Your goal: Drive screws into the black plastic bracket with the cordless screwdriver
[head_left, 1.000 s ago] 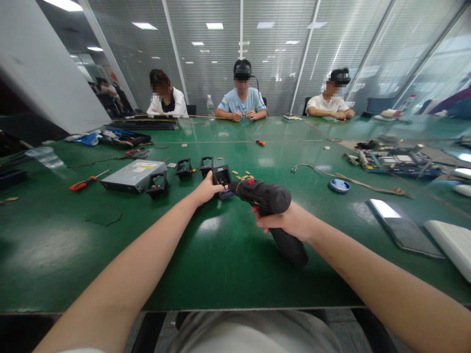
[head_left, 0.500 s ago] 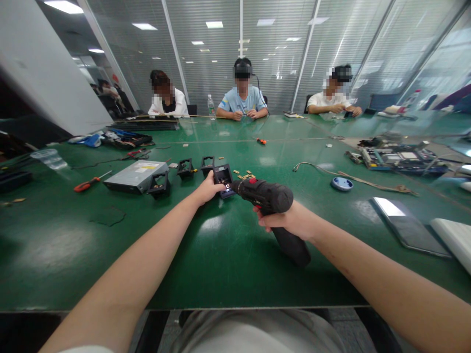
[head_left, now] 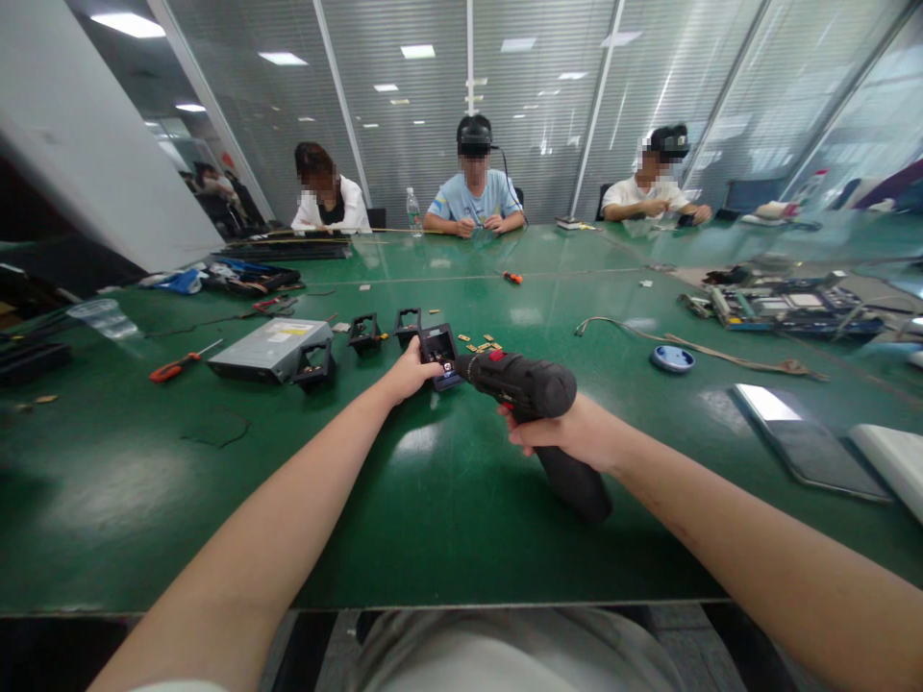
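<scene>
My left hand (head_left: pixel 409 373) is closed on a small black plastic housing (head_left: pixel 438 344), its thumb over the near left edge. The housing is tilted on the green table, with its hollow side towards me. My right hand (head_left: pixel 552 430) grips a black cordless drill (head_left: pixel 523 384) with red details, its handle slanting down to the right. The drill's front end points left at a small metal part inside the housing; whether the tip touches is too small to tell. Several brass-coloured plates (head_left: pixel 483 344) lie just behind. Similar black housings (head_left: pixel 364 333) stand to the left.
A grey metal drive box (head_left: pixel 270 351) and an orange screwdriver (head_left: pixel 175 367) lie left. On the right are a round blue lid (head_left: pixel 672 358), a cable (head_left: pixel 627 329), a dark tablet-like slab (head_left: pixel 808 447) and a circuit board assembly (head_left: pixel 800 306). Three people (head_left: pixel 476 197) sit across the table (head_left: pixel 461 538).
My hands, the housing and the drill hold nearly the same position. Only the camera view has shifted slightly.
</scene>
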`<state>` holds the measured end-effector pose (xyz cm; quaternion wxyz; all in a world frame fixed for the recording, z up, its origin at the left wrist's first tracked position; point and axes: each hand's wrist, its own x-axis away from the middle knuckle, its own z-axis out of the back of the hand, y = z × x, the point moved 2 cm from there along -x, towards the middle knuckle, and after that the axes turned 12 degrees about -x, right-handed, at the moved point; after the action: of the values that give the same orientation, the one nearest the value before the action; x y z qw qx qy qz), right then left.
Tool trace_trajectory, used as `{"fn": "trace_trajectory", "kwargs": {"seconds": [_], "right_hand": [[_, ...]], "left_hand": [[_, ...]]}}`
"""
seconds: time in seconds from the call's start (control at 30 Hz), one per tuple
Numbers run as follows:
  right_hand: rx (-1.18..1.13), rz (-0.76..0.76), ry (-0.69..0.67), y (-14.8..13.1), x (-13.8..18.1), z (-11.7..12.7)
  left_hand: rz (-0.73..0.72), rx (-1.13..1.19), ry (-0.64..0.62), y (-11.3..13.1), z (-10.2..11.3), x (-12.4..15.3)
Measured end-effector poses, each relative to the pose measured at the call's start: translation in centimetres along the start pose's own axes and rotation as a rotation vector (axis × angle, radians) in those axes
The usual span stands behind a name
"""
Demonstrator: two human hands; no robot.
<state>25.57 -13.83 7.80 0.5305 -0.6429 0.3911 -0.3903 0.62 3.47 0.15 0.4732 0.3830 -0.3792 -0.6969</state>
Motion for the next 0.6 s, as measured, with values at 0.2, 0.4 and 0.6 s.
{"fn": "trace_trajectory", "kwargs": {"seconds": [0.2,0.4,0.6], "right_hand": [[0.024,0.020,-0.033,0.19,-0.08,-0.02],[0.050,0.048,-0.048,0.41,-0.02,-0.01],[0.052,0.043,-0.050,0.46,-0.08,0.04]], "left_hand": [[-0.002,-0.008,-0.003,-0.19,0.07,-0.09],[-0.009,-0.001,-0.018,0.19,0.07,0.10],[-0.010,0.015,-0.027,0.44,0.02,0.31]]}}
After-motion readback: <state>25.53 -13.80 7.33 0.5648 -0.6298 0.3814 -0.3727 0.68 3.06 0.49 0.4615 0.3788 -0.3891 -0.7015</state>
